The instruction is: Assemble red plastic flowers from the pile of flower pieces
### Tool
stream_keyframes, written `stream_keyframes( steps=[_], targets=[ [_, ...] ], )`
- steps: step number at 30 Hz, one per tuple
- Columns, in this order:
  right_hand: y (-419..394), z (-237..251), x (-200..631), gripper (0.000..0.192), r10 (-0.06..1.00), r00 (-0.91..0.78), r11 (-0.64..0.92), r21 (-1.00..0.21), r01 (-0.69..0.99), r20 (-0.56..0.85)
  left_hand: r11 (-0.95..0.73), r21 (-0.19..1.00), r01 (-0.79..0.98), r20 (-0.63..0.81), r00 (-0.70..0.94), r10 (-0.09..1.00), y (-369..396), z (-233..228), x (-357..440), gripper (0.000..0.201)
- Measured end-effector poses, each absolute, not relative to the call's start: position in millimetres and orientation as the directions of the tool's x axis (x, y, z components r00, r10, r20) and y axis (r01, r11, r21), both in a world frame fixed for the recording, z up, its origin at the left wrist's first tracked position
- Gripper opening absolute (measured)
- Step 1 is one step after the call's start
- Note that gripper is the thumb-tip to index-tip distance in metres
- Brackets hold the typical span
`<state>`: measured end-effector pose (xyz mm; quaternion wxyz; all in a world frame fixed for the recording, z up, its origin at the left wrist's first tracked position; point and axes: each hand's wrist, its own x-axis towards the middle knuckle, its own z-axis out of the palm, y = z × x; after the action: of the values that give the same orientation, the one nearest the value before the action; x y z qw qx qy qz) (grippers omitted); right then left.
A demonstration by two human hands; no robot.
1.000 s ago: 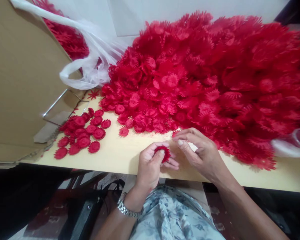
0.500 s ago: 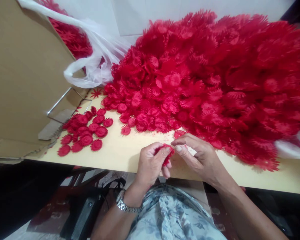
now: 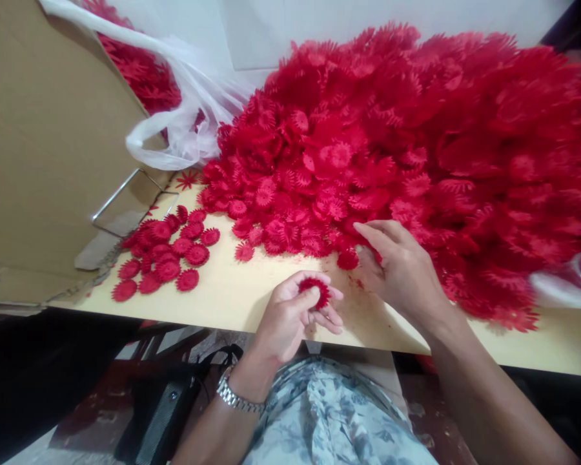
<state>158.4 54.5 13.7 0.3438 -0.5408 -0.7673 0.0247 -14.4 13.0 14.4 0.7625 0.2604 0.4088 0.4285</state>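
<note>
Over the table's front edge, my left hand pinches a round red flower cutout with a fringed rim, the thumb pressed on its middle. Whether it is one layer or several stacked, I cannot tell. My right hand is at the near edge of a large heap of red flower cutouts. Its thumb and forefinger are apart, close to a single red cutout. The right fingertips are slightly blurred, and no piece shows between them.
A smaller group of round red pieces lies at the left of the pale yellow table. Behind it stand a cardboard box with a wire loop and a white plastic bag. A clear plastic object lies at right.
My right hand has moved away from my left hand, forward to the heap's edge, with its fingers spreading. The left hand keeps its red cutout, now turned with its face upward.
</note>
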Motion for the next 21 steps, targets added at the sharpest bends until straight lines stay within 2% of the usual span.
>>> stream_keyframes(
  steps=[2,4,8,11,14,18,21],
  targets=[
    [53.1,12.9,159.3,0.032,0.831,-0.214,0.44,-0.372,0.818,0.513,0.469,0.777,-0.419,-0.41,0.229,0.883,11.7,12.5,-14.3,0.022],
    [48.2,12.0,157.7,0.031,0.839,-0.233,0.465,-0.423,0.778,0.492,0.448,0.804,-0.39,-0.415,0.171,0.893,10.2,9.0,-13.5,0.023],
    [34.7,13.2,150.1,0.025,0.89,-0.291,0.455,-0.629,0.63,0.351,0.446,0.824,-0.348,-0.417,0.16,0.895,8.8,3.3,-13.3,0.026],
    [26.3,16.2,141.2,0.022,0.914,-0.328,0.376,-0.799,0.47,0.237,0.428,0.861,-0.274,-0.407,0.132,0.904,9.1,1.9,-14.0,0.031],
    [21.7,17.5,132.0,0.019,0.918,-0.367,0.285,-0.897,0.339,0.153,0.407,0.895,-0.183,-0.397,0.088,0.913,8.8,1.6,-13.9,0.039],
    [21.0,17.2,126.1,0.021,0.921,-0.383,0.148,-0.969,0.196,0.063,0.406,0.895,-0.182,-0.391,0.114,0.913,7.1,1.2,-13.6,0.048],
    [24.0,19.6,127.0,0.022,0.947,-0.3,0.201,-0.94,0.277,0.114,0.447,0.856,-0.258,-0.407,0.196,0.892,6.6,0.5,-14.2,0.047]
  ],
)
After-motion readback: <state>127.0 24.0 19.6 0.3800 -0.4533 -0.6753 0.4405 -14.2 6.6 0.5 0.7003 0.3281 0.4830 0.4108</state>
